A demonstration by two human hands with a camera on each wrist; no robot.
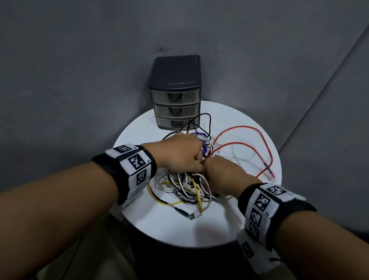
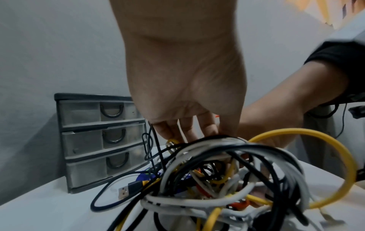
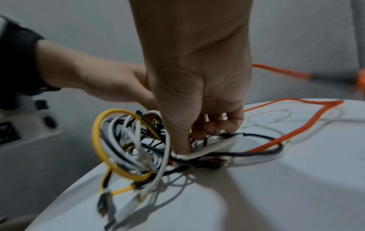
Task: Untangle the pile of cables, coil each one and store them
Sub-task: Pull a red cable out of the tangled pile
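Hands meet over the tangled pile of white, black and yellow cables (image 1: 185, 186) on the round white tabletop (image 1: 214, 230): left hand (image 1: 177, 155) and right hand (image 1: 223, 174) both curl fingers into it, gripping strands; grey plastic three-drawer organiser (image 1: 175, 92) stands beyond them.

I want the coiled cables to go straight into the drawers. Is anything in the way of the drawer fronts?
Yes. A black cable loops up against the bottom drawer of the drawer unit. All three drawers are shut, so one must be opened first.

Drawer unit (image 1: 174, 92) behind cable pile (image 1: 187, 186); bare tabletop (image 1: 191, 230) in front.
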